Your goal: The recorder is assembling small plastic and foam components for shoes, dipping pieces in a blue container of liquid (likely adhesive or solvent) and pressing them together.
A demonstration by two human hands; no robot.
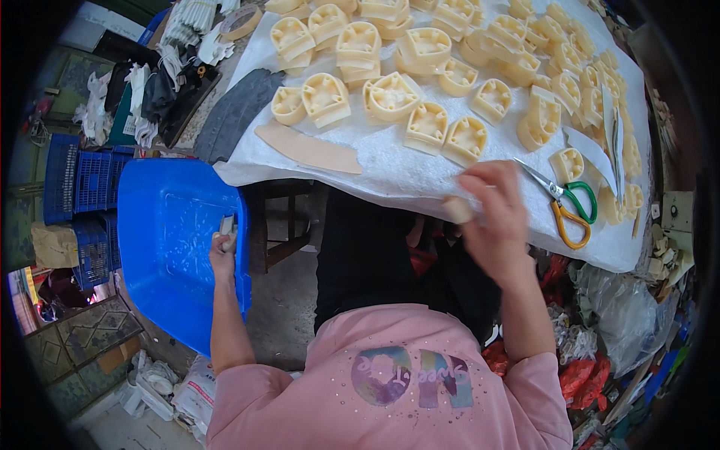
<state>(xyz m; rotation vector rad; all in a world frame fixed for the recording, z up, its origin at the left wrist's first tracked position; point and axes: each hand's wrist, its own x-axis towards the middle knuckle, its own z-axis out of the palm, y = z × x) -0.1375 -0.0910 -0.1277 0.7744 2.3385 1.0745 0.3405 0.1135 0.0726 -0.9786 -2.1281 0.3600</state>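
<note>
My left hand [222, 253] is at the right side of a big blue plastic tub [169, 217], its fingers closed on a small grey-brown piece [228, 229] whose kind I cannot make out. At the table's front edge, my right hand [495, 221] is slightly blurred. Its fingers are bent and apart, and a beige covering [457, 210] seems to sit on the thumb tip. To the right of that hand lie scissors [559, 193] with one green and one orange handle loop. Beyond it stand several cream-coloured, hollow moulded pieces [465, 141] with rounded ends.
White padded sheeting [420, 176] covers the table. On it lie a flat tan strip [307, 148], a dark grey sheet [236, 112] and white curved pieces [592, 154]. Blue crates [94, 176] stand left of the tub. Clear plastic bags [622, 307] and scraps lie at right.
</note>
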